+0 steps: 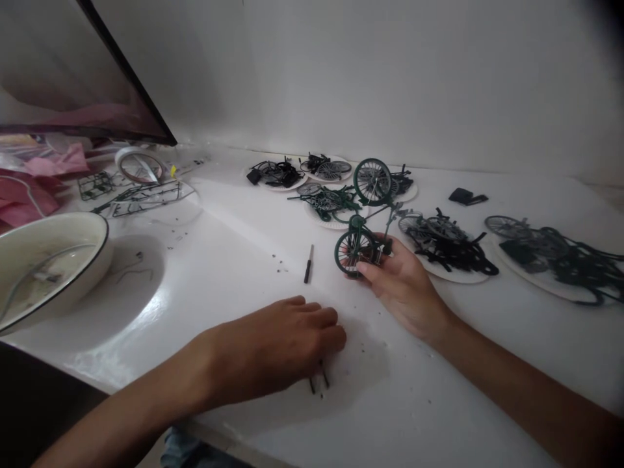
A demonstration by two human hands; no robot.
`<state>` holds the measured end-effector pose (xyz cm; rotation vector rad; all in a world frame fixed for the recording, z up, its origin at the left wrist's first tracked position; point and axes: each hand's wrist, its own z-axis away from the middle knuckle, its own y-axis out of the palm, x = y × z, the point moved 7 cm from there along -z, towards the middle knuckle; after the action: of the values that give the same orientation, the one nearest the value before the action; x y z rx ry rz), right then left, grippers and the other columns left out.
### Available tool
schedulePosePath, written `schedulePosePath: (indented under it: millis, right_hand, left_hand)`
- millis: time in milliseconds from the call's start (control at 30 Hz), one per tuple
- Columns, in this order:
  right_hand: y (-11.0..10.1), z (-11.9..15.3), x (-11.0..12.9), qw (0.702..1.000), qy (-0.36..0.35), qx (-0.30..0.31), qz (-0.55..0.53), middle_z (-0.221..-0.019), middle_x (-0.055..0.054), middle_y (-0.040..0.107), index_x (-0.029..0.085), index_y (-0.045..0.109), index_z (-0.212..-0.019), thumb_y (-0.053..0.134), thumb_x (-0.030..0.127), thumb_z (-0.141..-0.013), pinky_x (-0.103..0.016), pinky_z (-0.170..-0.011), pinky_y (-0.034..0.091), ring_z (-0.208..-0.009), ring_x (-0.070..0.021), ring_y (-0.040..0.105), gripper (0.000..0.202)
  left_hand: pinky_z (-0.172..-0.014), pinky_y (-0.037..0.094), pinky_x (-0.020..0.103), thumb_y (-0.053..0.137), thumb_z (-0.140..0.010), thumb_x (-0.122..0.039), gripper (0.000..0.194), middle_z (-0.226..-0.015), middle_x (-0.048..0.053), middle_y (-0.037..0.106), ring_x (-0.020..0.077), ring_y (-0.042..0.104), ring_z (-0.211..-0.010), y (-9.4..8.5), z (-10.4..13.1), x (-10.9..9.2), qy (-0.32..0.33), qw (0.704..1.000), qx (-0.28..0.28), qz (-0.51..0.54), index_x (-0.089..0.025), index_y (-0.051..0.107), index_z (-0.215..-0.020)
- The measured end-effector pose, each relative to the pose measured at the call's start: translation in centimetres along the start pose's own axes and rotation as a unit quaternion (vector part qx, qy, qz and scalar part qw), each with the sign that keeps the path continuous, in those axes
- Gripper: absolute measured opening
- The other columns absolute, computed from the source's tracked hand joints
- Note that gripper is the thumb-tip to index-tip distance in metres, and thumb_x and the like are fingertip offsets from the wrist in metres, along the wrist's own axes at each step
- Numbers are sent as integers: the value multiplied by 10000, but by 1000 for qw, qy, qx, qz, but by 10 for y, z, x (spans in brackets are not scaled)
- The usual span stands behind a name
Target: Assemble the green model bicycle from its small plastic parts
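Note:
My right hand point(402, 283) grips a green miniature bicycle point(358, 250), fingers and thumb around its lower wheel. The bicycle is tilted up on end, its other spoked wheel raised above the hand. Lower on the white table, my left hand point(297, 335) is closed with fingers curled down; its fingertips are hidden. Two thin dark prongs point(319, 380) stick out beneath it, and I cannot tell what they belong to. Between the hands and the back of the table lies a small black screwdriver point(308, 265) with a metal shaft.
Paper plates of black and green bicycle parts point(451, 250) stand along the back and right. Flat black pieces point(467, 196) lie behind. At left are an enamel basin point(92, 240), a roll of tape point(139, 166), part frames point(151, 198) and a screen point(73, 71). Tiny bits dot the table.

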<state>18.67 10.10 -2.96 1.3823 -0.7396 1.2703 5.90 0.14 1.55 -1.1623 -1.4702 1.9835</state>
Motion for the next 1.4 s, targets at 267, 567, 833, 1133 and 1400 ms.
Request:
schedulePosePath:
  millis: [267,567,833,1133,1400]
  right_hand:
    - [1,-1,0,1000,-10,6,-20,-1011,-27,686,253,502,-1096,808,202,-726,-431,-947,513,-979,-201,658,483]
    - [3,-1,0,997,-5,57,-61,-1026,-20,682,248,534,-1109,777,163,-763,-378,-906,524,-964,-182,658,431]
    - [3,-3,-2,993,4,97,-62,-1127,-47,671,233,584,-1110,736,172,-822,-353,-957,491,-1047,-185,629,331]
    - [3,-3,-6,996,-20,79,-34,-1064,-46,707,237,531,-1145,798,192,-774,-392,-948,502,-1000,-188,662,459]
    - [6,0,-3,997,-23,80,0,-1054,-62,722,226,498,-1157,805,220,-763,-390,-914,520,-949,-188,690,500]
  left_hand:
    - [-659,401,290,510,-872,-40,132,-877,21,591,157,547,-738,-6,1,32,-73,997,-18,-25,-169,530,-860]
    - [-629,422,244,539,-861,-55,106,-852,11,608,115,543,-696,-19,5,45,-99,994,-53,6,-153,574,-883]
    - [-722,483,269,552,-954,-130,155,-919,48,658,137,590,-835,-59,11,46,-87,925,-370,-27,-149,649,-1073]
    - [-687,467,282,636,-896,-130,66,-924,42,651,147,557,-826,-51,4,31,-81,885,-444,-116,-168,687,-913]
    - [-718,413,318,623,-902,-149,62,-890,20,651,155,551,-806,-45,-3,32,-99,888,-427,-139,-188,672,-898]
